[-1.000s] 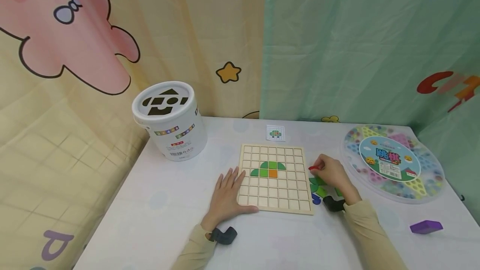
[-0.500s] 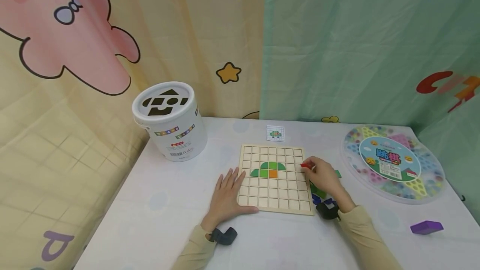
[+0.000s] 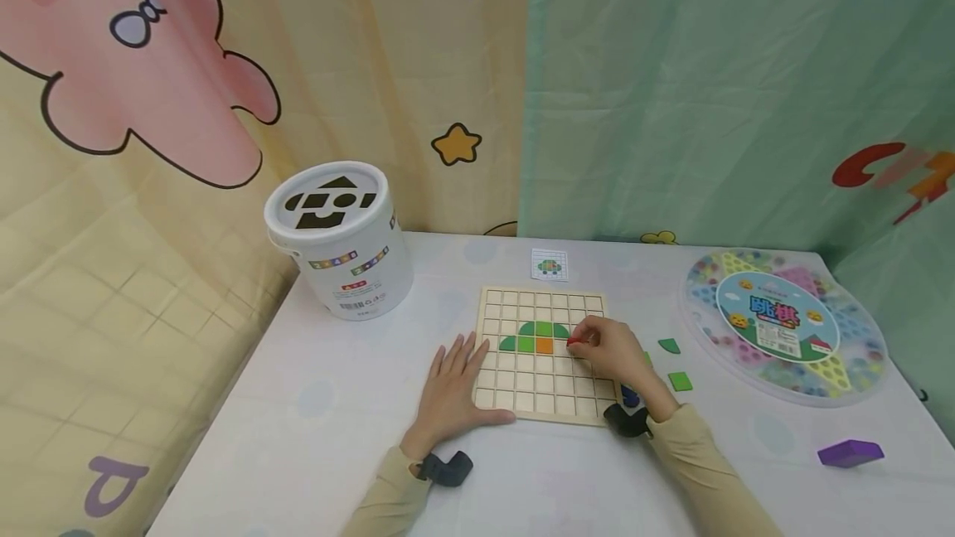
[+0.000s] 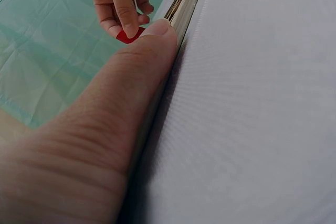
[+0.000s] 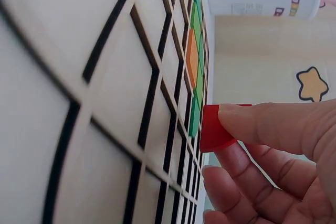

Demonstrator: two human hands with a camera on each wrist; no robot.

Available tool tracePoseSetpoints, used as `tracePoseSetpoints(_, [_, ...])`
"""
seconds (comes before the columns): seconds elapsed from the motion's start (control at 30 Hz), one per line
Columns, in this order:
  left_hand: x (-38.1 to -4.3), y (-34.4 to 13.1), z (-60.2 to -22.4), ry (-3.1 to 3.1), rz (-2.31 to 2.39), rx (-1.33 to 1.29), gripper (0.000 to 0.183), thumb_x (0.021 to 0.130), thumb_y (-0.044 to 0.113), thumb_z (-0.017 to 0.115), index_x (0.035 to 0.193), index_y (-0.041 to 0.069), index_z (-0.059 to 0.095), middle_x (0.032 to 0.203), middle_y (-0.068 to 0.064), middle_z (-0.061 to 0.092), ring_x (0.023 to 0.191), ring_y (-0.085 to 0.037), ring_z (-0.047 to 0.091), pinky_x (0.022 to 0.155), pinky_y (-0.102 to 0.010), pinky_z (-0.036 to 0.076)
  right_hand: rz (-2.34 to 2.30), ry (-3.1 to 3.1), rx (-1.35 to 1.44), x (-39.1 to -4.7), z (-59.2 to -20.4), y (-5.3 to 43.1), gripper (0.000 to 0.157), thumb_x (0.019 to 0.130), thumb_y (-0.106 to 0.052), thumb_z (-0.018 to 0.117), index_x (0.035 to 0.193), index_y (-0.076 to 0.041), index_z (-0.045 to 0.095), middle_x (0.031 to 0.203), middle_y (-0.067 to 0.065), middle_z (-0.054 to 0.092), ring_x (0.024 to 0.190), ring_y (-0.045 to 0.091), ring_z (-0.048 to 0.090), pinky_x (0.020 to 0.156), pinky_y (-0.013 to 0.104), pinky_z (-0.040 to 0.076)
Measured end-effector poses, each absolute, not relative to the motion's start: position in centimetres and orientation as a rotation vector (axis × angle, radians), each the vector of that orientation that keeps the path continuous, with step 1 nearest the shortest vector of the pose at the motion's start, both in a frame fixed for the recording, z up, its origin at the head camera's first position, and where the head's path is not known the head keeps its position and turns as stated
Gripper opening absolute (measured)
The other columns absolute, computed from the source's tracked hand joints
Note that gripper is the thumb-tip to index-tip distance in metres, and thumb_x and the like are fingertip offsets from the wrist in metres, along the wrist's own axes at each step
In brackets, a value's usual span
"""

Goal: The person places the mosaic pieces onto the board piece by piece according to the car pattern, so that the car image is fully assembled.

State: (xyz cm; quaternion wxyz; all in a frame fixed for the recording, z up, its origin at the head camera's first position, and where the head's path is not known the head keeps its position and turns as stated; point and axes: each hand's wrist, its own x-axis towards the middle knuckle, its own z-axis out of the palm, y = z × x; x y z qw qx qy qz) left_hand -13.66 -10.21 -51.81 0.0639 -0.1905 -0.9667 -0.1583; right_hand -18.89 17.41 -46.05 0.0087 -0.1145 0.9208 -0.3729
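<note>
My right hand (image 3: 613, 350) pinches a small red tile (image 5: 214, 128) with one curved edge between thumb and fingers, close over the wooden grid board (image 3: 515, 400). In the head view the tile is just right of an orange square (image 3: 545, 345) set in the grid. Green tiles (image 3: 526, 344) lie in cells above and left of that square, some square, some with a rounded side. My left hand (image 3: 451, 392) rests with spread fingers on the board's left edge, its thumb along the front edge. The left thumb (image 4: 131, 72) fills much of the left wrist view.
Behind the board lies a small picture card (image 3: 549, 265). Loose green tiles (image 3: 680, 381) and blue pieces (image 3: 630, 395) lie right of the board, partly hidden by the right arm. A white bucket (image 3: 339, 247), a round game box (image 3: 783, 326) and a purple block (image 3: 850, 453) stand around.
My right hand has carried the red tile leftward from beside the board to over the grid near the orange square. The left hand has stayed in place.
</note>
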Motion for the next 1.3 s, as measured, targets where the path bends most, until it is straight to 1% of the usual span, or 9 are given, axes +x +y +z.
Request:
tracePoseSetpoints(0.2, [-13.7, -10.1, -51.6, -2.961, -0.468, -0.560, 0.115, 0.065, 0.084, 0.054, 0.151, 0.013, 0.026, 0.156, -0.010, 0.017, 0.143, -0.027, 0.008, 0.113, -0.047, 0.006, -1.139, 2.869, -0.410, -19.1, -46.5, 16.5, 0.009, 0.081, -0.013, 0.075, 0.080, -0.012, 0.067, 0.069, -0.005, 0.059, 0.058, 0.014, 0.047, 0.053, 0.029, 0.039])
tracePoseSetpoints(0.33, [-13.7, -10.1, -51.5, -2.985, -0.459, -0.554, 0.115, 0.065, 0.084, 0.054, 0.151, 0.013, 0.025, 0.157, -0.009, 0.016, 0.143, -0.026, 0.007, 0.114, -0.046, 0.005, -1.130, 2.863, -0.435, -19.2, -46.7, 16.1, 0.009, 0.082, -0.013, 0.075, 0.078, -0.012, 0.067, 0.069, -0.006, 0.059, 0.059, 0.014, 0.048, 0.055, 0.029, 0.041])
tracePoseSetpoints(0.57, [-13.7, -10.1, -51.4, -2.955, -0.473, -0.562, 0.115, 0.065, 0.082, 0.057, 0.151, 0.012, 0.027, 0.156, -0.010, 0.019, 0.143, -0.028, 0.010, 0.113, -0.047, 0.007, -1.144, 2.879, -0.444, -19.4, -46.7, 16.1, 0.005, 0.084, -0.008, 0.072, 0.080, -0.010, 0.070, 0.072, -0.004, 0.063, 0.063, 0.012, 0.054, 0.059, 0.032, 0.046])
tracePoseSetpoints(0.7, [-13.7, -10.1, -51.4, -2.953, -0.470, -0.564, 0.114, 0.065, 0.082, 0.058, 0.150, 0.012, 0.028, 0.156, -0.010, 0.019, 0.143, -0.028, 0.010, 0.113, -0.048, 0.007, -1.105, 2.893, -0.417, -19.5, -46.5, 15.9, 0.005, 0.085, -0.009, 0.071, 0.080, -0.010, 0.071, 0.074, -0.003, 0.065, 0.066, 0.013, 0.057, 0.063, 0.035, 0.049])
tracePoseSetpoints(0.93, [-13.7, -10.1, -51.5, -2.974, -0.465, -0.554, 0.114, 0.065, 0.081, 0.058, 0.151, 0.013, 0.026, 0.156, -0.009, 0.017, 0.143, -0.025, 0.008, 0.114, -0.046, 0.005, -0.996, 2.942, -0.369, -19.6, -46.4, 15.5, 0.011, 0.084, -0.015, 0.073, 0.074, -0.011, 0.070, 0.070, -0.004, 0.063, 0.063, 0.012, 0.054, 0.060, 0.034, 0.048])
tracePoseSetpoints(1.1, [-13.7, -10.2, -51.6, -2.937, -0.481, -0.569, 0.114, 0.065, 0.081, 0.059, 0.150, 0.012, 0.029, 0.156, -0.011, 0.020, 0.143, -0.027, 0.010, 0.113, -0.047, 0.007, -0.951, 2.944, -0.385, -19.7, -46.4, 15.5, 0.016, 0.084, -0.015, 0.073, 0.070, -0.010, 0.068, 0.065, -0.004, 0.060, 0.057, 0.013, 0.050, 0.054, 0.031, 0.043])
tracePoseSetpoints(1.2, [-13.7, -10.2, -51.6, -2.930, -0.486, -0.574, 0.114, 0.065, 0.082, 0.058, 0.150, 0.011, 0.029, 0.155, -0.011, 0.020, 0.142, -0.028, 0.011, 0.113, -0.048, 0.008, -0.920, 2.948, -0.393, -19.6, -46.5, 15.6, 0.015, 0.084, -0.016, 0.073, 0.071, -0.011, 0.069, 0.065, -0.005, 0.061, 0.057, 0.012, 0.050, 0.054, 0.031, 0.043])
tracePoseSetpoints(1.3, [-13.7, -10.2, -51.6, -2.948, -0.475, -0.567, 0.114, 0.065, 0.082, 0.057, 0.150, 0.012, 0.027, 0.156, -0.010, 0.019, 0.143, -0.027, 0.009, 0.113, -0.047, 0.006, -0.890, 2.952, -0.400, -19.5, -46.5, 15.8, 0.011, 0.084, -0.015, 0.073, 0.075, -0.011, 0.072, 0.068, -0.005, 0.063, 0.059, 0.011, 0.052, 0.056, 0.031, 0.045])
